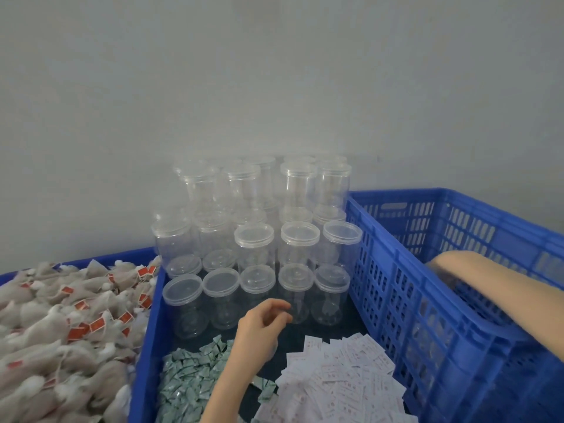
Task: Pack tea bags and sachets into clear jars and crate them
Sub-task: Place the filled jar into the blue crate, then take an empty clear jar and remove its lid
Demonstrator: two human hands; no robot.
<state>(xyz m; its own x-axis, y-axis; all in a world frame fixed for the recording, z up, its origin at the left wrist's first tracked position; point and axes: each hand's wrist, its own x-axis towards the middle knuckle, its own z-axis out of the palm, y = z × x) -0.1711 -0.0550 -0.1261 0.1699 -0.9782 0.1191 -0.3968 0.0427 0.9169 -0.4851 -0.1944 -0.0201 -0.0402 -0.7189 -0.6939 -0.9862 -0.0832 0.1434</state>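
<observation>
Several clear lidded jars (254, 244) stand stacked in tiers against the wall at the back of the middle bin. My left hand (261, 328) hovers just in front of the lowest row, fingers loosely curled and apart, holding nothing. Green sachets (189, 380) lie in a heap below it on the left, white sachets (341, 380) on the right. Tea bags with red tags (61, 319) fill the left bin. My right forearm (500, 288) reaches down into the tall blue crate (406, 270); the hand itself is hidden behind the crate wall.
A grey wall closes off the back. The blue bin wall (149, 337) separates the tea bags from the jars and sachets. The crate's perforated side stands higher than the bins on the right.
</observation>
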